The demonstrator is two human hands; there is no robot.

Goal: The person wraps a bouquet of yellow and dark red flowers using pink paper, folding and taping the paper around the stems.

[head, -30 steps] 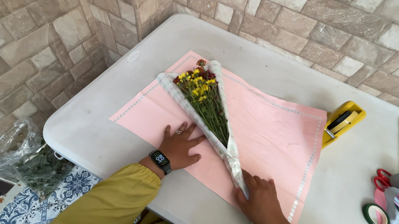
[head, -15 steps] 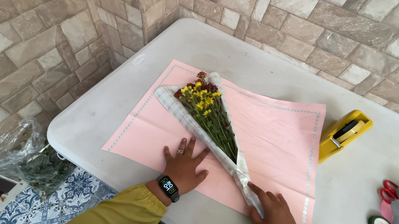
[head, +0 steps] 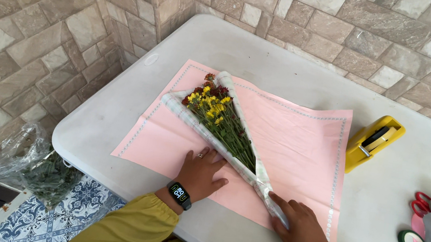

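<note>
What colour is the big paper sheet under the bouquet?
Pink, with a dotted border near its edges: the paper sheet, clearest in the head view.

Single head camera looks steeply down at the nearby table (head: 272, 52).

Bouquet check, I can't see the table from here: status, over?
Left hand flat on pink sheet beside the bouquet. Right hand pressing the wrapped stem end. Tape dispenser and scissors lie apart, off the sheet.
</note>
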